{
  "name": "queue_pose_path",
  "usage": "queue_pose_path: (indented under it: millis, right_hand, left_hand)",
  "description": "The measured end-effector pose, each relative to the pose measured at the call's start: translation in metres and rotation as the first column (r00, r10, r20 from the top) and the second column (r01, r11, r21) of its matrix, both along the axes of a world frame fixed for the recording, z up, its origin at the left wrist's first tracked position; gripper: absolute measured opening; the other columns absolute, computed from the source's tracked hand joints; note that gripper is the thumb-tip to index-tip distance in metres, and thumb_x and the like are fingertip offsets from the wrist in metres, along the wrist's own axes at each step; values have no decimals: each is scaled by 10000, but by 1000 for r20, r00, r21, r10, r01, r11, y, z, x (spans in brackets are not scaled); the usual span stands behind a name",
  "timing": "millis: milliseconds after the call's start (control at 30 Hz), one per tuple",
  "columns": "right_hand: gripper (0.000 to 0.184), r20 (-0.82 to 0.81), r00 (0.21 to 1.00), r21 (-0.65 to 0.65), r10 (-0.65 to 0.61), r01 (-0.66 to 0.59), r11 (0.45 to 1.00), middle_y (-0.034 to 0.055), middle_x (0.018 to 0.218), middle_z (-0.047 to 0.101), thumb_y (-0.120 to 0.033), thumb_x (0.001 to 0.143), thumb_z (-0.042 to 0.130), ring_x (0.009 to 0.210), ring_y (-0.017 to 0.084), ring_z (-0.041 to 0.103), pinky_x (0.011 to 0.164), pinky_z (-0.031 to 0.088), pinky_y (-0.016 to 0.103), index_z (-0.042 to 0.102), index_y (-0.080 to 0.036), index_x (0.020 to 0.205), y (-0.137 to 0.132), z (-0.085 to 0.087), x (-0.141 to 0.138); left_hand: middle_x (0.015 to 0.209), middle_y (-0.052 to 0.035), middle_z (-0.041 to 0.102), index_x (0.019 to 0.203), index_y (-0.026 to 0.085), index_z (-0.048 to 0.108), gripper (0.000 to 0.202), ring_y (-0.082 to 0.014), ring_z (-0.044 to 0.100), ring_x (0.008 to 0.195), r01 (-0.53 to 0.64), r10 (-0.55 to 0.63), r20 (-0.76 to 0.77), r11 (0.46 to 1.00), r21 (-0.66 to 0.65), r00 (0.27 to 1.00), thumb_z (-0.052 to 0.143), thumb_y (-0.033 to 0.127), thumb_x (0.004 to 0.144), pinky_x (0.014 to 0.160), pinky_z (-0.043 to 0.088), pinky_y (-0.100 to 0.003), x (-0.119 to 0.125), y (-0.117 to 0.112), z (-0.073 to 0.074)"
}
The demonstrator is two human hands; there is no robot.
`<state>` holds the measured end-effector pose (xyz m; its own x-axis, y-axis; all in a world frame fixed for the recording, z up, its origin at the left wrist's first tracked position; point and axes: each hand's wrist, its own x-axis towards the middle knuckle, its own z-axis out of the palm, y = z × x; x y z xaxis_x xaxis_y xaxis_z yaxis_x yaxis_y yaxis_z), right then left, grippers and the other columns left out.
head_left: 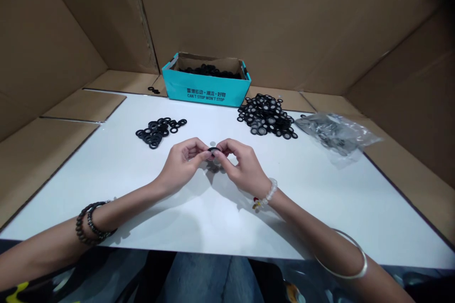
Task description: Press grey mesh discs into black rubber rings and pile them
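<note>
Both hands meet above the middle of the white table, pinching one small black ring (213,149) between thumbs and fingertips. My left hand (186,161) grips its left side, and my right hand (241,163) its right side. A greyish piece seems to sit at the ring, but the fingers partly cover it. Several small grey discs (214,168) lie on the table just beneath the hands. To the left is a loose pile of black rings (156,131). A larger heap of black rings with grey centres (266,116) lies beyond my right hand.
A turquoise box (208,90) holding many black rings stands at the back. On the right lies a clear plastic bag (334,132) of grey pieces. A few rings (153,90) rest on cardboard at the back left. Cardboard walls (284,19) surround the white table (142,232).
</note>
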<state>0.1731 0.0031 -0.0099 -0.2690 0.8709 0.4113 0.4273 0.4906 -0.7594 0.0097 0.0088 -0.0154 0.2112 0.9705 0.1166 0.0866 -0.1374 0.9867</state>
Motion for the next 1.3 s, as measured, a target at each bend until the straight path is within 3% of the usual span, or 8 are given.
queue_pose_path:
  millis: [200, 367, 667, 867, 1067, 1300]
  right_hand:
    - [131, 30, 998, -85, 47, -44, 995, 5, 661, 608, -224, 834, 515, 614, 120, 549, 590, 439, 253, 569, -181, 723, -1, 3, 5]
    - [145, -47, 993, -219, 112, -119, 968, 18, 666, 645, -236, 819, 536, 620, 120, 578, 600, 458, 263, 594, -165, 706, 2, -1, 10]
    - [227, -266, 964, -416, -1, -113, 902, 40, 651, 644, -353, 772, 605, 572, 106, 563, 510, 440, 241, 574, -146, 685, 5, -7, 6]
    - [216, -260, 965, -432, -13, -105, 896, 22, 629, 622, -343, 746, 635, 552, 95, 539, 509, 430, 245, 583, -147, 671, 5, -7, 9]
    - [233, -368, 929, -478, 41, -227, 849, 10, 662, 622, -374, 723, 658, 588, 102, 572, 546, 471, 254, 575, -157, 709, 9, -10, 13]
    - [210, -375, 926, -476, 34, -224, 851, 24, 719, 632, -348, 735, 654, 636, 117, 602, 564, 480, 256, 567, -158, 757, 6, -8, 11]
  left_hand:
    - [697, -24, 689, 691, 162, 649, 91, -165, 649, 684, -10, 9, -30, 1000, -25, 1000, 665, 232, 747, 679, 508, -272, -1, -3, -2]
    - [697, -45, 718, 676, 157, 689, 62, -184, 668, 684, 41, -43, -14, 991, -126, 999, 677, 189, 728, 686, 530, -297, 0, -3, 0]
    - [699, -50, 701, 704, 141, 638, 177, -165, 658, 682, 128, -79, 181, 951, -281, 980, 735, 289, 698, 712, 522, -306, 2, 0, 0]
    - [697, -48, 710, 752, 136, 634, 220, -163, 670, 676, 154, -85, 216, 932, -329, 973, 767, 287, 661, 709, 520, -301, 0, 3, 1]
    - [685, -63, 721, 712, 133, 623, 232, -171, 679, 677, 184, -102, 220, 902, -392, 970, 779, 290, 641, 712, 519, -308, -2, 5, 1]
    - [671, -50, 706, 730, 130, 618, 222, -159, 663, 651, 165, -112, 168, 923, -347, 979, 759, 285, 659, 689, 503, -289, -1, 4, 5]
